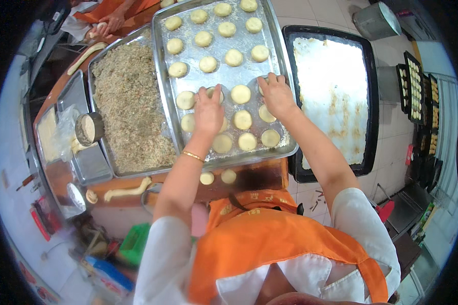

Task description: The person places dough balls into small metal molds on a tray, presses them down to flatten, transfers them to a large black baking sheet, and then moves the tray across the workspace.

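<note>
A shiny metal tray [219, 81] holds rows of pale, flattened dough rounds [240, 94] on a thin dusting of flour. My left hand [209, 113] reaches over the tray's middle, its fingers curled around a dough round [216, 94] that partly shows between them. Farther right, near the tray's right rim, my right hand [277, 96] has its fingers bent over another dough round, mostly covered by them. Nearest to my wrists are more rounds, flatter and wider, such as one dough disc [222, 143] by the near rim.
Left of the tray stands a pan of crumbly brown filling [130, 101], with a metal cup [88, 128] beside it. A dough strip [127, 189] lies on the wooden table. At the right is a black-rimmed baking tray [333, 96]. Another person's hands [109, 23] work at the far left.
</note>
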{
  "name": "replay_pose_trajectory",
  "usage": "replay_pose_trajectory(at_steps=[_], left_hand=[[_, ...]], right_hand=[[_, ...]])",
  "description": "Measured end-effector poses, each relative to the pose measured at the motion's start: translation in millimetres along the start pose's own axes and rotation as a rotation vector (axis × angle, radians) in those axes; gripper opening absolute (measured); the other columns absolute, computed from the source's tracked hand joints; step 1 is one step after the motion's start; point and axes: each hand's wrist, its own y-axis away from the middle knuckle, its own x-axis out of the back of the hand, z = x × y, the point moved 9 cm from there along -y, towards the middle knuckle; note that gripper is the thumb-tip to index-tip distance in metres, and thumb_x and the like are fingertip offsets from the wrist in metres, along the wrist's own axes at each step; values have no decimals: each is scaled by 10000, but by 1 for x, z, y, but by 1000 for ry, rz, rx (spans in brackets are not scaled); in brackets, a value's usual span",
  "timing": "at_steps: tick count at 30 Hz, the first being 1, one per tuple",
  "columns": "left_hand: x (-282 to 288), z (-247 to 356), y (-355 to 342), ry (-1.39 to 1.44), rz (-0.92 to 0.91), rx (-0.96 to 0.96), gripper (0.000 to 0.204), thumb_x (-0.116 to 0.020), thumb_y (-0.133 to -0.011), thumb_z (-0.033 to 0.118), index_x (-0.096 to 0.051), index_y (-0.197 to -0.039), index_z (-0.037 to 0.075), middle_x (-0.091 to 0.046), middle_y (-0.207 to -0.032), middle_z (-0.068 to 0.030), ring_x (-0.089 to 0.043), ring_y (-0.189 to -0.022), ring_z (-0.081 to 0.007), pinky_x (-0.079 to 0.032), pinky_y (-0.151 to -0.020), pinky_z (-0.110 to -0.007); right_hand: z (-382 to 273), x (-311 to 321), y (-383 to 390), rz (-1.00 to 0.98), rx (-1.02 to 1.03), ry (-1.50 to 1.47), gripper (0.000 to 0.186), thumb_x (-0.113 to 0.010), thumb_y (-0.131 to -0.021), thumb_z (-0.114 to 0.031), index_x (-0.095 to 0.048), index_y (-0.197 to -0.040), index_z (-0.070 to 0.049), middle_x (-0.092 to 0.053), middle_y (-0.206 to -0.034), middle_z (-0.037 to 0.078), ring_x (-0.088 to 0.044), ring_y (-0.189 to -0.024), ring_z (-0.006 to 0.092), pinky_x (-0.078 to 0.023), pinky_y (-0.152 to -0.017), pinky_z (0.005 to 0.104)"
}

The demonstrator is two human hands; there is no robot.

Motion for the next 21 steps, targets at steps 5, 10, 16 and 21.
replay_pose_trajectory(at_steps=[5, 10, 16, 21], left_hand=[[6, -1, -10, 10, -39, 25, 629, -764, -754, 125, -551, -1345, 108, -486, -1173, -230, -522, -1108, -437, -493, -936, -506], [50, -16, -17, 165, 130, 106, 625, -783, -775, 164, -545, -1350, 105, -502, -1181, -243, -527, -1120, -425, -481, -958, -494], [85, -92, -75, -32, 165, 134, 602, -777, -785, 148, -553, -1342, 112, -517, -1194, -251, -537, -1128, -430, -472, -991, -487], [59, -92, -98, -203, 28, 47, 573, -768, -775, 129, -568, -1312, 135, -524, -1203, -223, -544, -1141, -429, -487, -975, -489]], right_hand=[[-2, 16, 14, 114, 119, -48, 518, -737, -753, -86, -599, -1251, -115, -540, -1190, 173, -531, -1090, 388, -512, -920, 465], [6, 51, 16, 245, 46, -221, 655, -790, -720, -80, -550, -1328, -122, -498, -1293, 187, -505, -1157, 404, -472, -1008, 467], [23, 54, -55, 267, 53, -183, 634, -797, -711, -78, -572, -1303, -112, -541, -1235, 185, -554, -1103, 404, -500, -962, 465], [27, 49, -92, 138, 86, -32, 612, -791, -720, -111, -593, -1300, -114, -579, -1184, 164, -590, -1091, 370, -510, -949, 448]])
